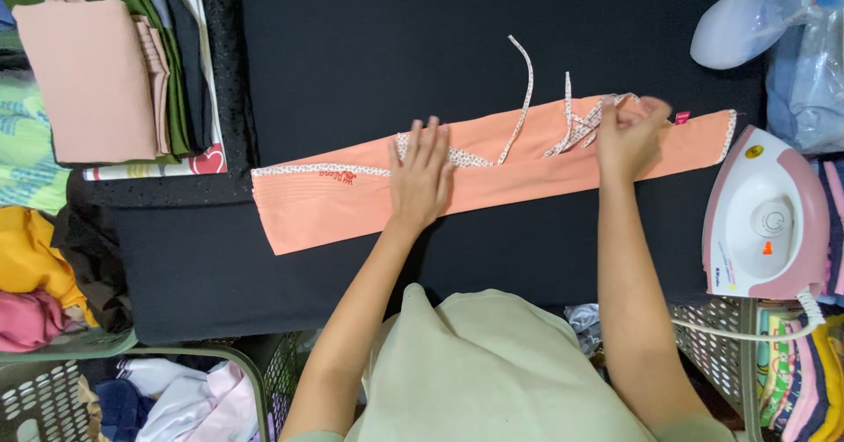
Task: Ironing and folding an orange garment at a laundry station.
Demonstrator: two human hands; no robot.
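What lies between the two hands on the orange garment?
In the head view, between the left hand and right hand, the orange garment carries loose patterned ties.

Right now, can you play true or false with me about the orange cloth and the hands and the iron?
1. The left hand lies flat on the orange garment. True.
2. The iron is being pushed over the garment. False: it stands apart at the right, with no hand on it.
3. The right hand is at the patterned ties. True.
4. The garment lies on a white board. False: the surface under it is black.
5. A stack of folded clothes sits at the upper left. True.
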